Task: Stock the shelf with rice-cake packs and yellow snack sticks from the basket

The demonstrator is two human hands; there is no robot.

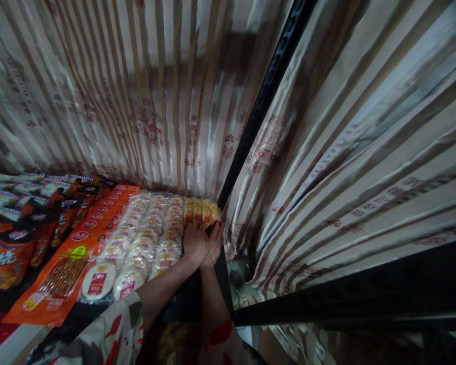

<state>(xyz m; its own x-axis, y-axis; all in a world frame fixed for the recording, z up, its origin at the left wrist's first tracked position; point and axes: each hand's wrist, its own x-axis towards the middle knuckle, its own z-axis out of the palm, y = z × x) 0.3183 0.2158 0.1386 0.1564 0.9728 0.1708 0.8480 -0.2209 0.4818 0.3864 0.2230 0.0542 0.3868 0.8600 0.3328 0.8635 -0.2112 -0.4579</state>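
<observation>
At the right end of a dark shelf, my left hand [196, 244] and my right hand [214, 245] lie close together, the wrists nearly crossing. Their fingers reach forward and touch the front of a row of small yellow-wrapped snack packs [202, 209]. The fingers look stretched out, though dim light hides the tips. Left of my hands are several rows of round white crackers in clear wrappers with red and yellow labels [129, 281].
Orange packs of brown stick snacks [66, 276] lie left of the crackers. Farther left are orange and black snack bags [9, 253]. Striped curtain cloth [167, 101] hangs behind and to the right. A black slotted metal post [256, 116] rises from the shelf's back corner.
</observation>
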